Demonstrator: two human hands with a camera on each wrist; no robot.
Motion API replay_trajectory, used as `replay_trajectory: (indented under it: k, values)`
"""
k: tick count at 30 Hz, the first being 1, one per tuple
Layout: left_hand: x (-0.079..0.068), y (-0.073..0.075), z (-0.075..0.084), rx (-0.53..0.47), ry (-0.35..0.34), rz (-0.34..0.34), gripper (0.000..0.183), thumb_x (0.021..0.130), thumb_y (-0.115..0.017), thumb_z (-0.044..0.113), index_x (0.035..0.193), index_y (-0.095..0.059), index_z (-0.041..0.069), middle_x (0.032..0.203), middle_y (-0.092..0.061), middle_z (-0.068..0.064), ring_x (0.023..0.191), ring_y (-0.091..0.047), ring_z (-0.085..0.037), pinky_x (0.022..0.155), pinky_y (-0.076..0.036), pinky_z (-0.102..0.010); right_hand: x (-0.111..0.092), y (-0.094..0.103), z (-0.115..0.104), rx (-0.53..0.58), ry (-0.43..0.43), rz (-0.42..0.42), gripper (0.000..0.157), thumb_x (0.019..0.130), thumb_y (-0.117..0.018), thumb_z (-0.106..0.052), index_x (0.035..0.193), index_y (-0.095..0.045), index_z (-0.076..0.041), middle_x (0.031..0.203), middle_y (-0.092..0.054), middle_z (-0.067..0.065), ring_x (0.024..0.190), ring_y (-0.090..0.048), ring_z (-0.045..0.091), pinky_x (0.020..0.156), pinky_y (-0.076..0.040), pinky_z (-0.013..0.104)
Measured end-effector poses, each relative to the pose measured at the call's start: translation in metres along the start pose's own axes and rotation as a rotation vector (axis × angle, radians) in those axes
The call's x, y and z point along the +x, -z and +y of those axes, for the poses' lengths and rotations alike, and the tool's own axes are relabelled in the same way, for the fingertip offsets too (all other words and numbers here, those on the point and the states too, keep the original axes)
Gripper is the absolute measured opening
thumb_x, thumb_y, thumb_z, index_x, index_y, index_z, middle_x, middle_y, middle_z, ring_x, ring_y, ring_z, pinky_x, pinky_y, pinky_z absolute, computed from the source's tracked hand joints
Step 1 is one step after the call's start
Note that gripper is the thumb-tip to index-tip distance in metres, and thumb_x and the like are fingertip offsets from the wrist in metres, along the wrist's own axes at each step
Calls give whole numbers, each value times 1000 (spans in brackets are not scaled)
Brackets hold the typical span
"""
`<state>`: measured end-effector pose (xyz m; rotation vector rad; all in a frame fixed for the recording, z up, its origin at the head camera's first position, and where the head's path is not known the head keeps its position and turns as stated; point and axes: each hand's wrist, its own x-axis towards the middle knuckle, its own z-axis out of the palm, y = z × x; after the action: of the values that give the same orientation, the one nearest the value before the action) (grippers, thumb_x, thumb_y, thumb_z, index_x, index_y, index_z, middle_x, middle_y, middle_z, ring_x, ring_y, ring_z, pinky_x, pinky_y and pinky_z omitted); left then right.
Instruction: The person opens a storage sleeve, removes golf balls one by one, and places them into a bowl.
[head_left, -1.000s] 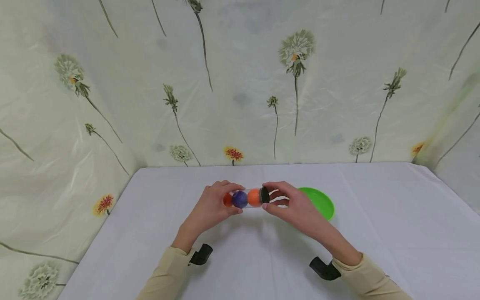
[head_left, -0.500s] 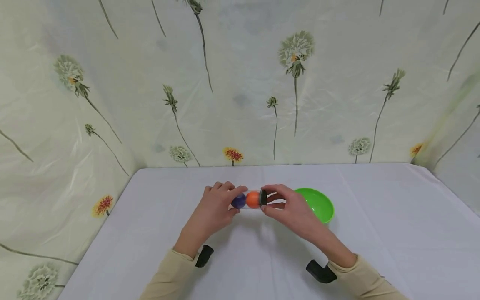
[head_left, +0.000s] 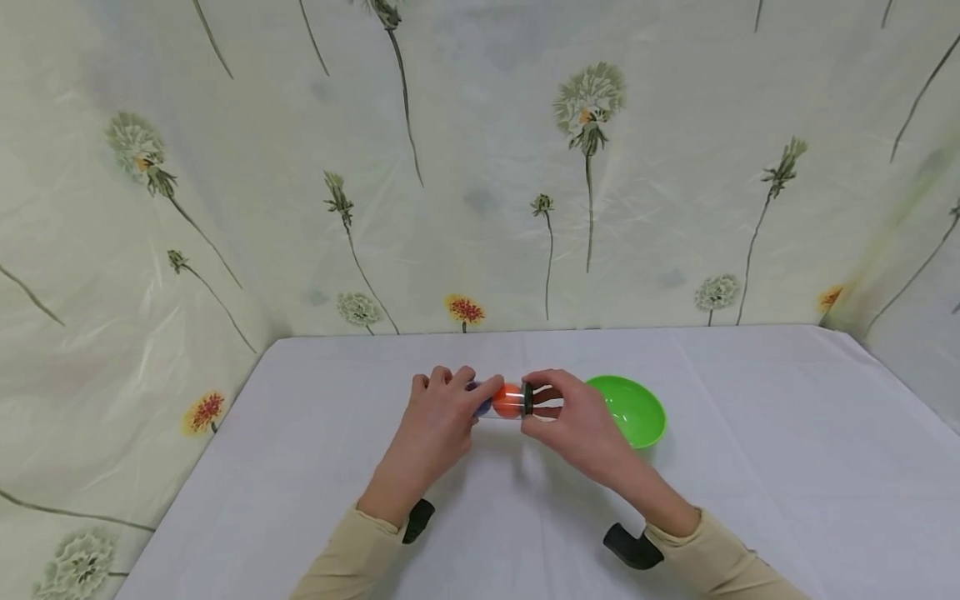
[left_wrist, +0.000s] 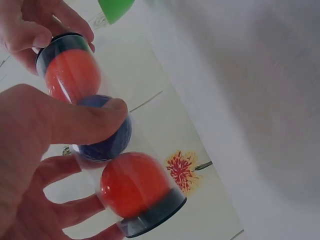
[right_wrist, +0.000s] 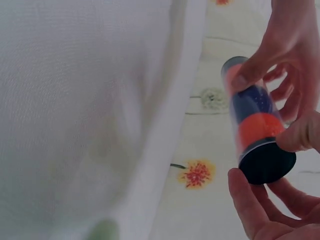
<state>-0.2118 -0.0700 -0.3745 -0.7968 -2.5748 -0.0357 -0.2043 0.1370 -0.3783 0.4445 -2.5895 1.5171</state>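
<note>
A clear tube [left_wrist: 92, 172] with black end caps lies sideways above the table, held between both hands. Inside it are two orange balls, one of them an orange ball [left_wrist: 132, 182] at the left-hand end, with a dark blue ball [left_wrist: 102, 150] between them. My left hand [head_left: 435, 425] grips the tube's body, thumb across the blue ball and fingers wrapped behind. At the other end, the fingertips and thumb of my right hand [head_left: 581, 429] pinch the black cap [right_wrist: 267, 162] around its edge. In the head view my left hand hides the tube's left end.
A green bowl [head_left: 637, 412] stands on the white-covered table [head_left: 787, 450], just behind and right of my right hand. Behind the table hangs a flower-printed cloth [head_left: 480, 167]. Black wrist cameras, such as the right wrist's camera [head_left: 633, 547], jut inward below each hand.
My left hand has slid rightward along the tube, covering the left orange ball and part of the blue one in the head view. My right hand has shifted slightly left with the cap.
</note>
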Motion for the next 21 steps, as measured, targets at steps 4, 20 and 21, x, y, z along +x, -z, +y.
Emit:
replay_trajectory:
  k: [4, 20, 21]
  values:
    - [-2, -4, 1, 11, -14, 3, 51, 83, -79, 16, 125, -55, 31, 105, -60, 2, 90, -55, -28, 74, -43, -44, -2, -4, 0, -68, -12, 37, 40, 79, -72, -9, 118, -63, -7, 109, -65, 4, 94, -66, 17, 83, -55, 36]
    - [-1, -6, -5, -31, -27, 33, 54, 81, -82, 16, 126, -57, 30, 107, -59, 4, 89, -54, -28, 74, -43, -45, 0, -6, -5, -185, -16, 70, 42, 79, -74, -16, 119, -64, -8, 112, -64, 4, 91, -68, 18, 78, -56, 35]
    - [-1, -6, -5, -36, -26, 32, 54, 81, -82, 16, 126, -57, 30, 107, -59, 4, 90, -54, -28, 74, -43, -45, 0, -7, -5, -188, -15, 70, 43, 79, -74, -16, 119, -64, -7, 112, -64, 4, 91, -68, 18, 78, -56, 35]
